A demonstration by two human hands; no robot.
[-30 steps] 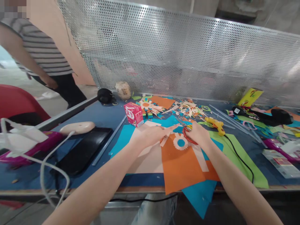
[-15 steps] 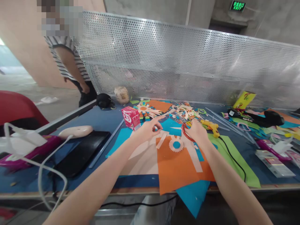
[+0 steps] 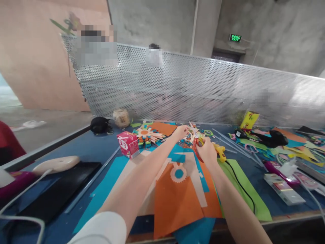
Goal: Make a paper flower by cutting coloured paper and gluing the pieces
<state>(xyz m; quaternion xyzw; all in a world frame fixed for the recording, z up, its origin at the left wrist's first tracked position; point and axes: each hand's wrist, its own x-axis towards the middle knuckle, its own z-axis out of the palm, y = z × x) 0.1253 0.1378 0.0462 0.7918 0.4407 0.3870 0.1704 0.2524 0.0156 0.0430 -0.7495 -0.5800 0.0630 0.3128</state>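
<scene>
My right hand (image 3: 208, 152) is closed around the red handles of a pair of scissors (image 3: 196, 148), whose blades point away from me over the scrap pile. Close to the blades, my left hand (image 3: 181, 132) has its fingers pinched together; whatever is between them is too small to make out. Below both hands lies a pale toothed paper ring (image 3: 175, 178) with a blue centre showing, on top of an orange sheet (image 3: 172, 206). A long pale paper strip (image 3: 199, 186) slants down beside it. Paper scraps (image 3: 189, 139) are heaped beyond my hands.
Left of my arm stands a pink box (image 3: 127, 145). A yellow glue gun (image 3: 220, 152) with a black cord lies right of my right hand, near a green sheet (image 3: 250, 189). A black phone-like slab (image 3: 63, 189) is at left. Perforated metal screens (image 3: 177, 91) border the table's back.
My left hand has moved forward and right, towards the scissors. The scissors have turned to point away from me. The view has shifted, and the standing person at left is now mostly behind the screen.
</scene>
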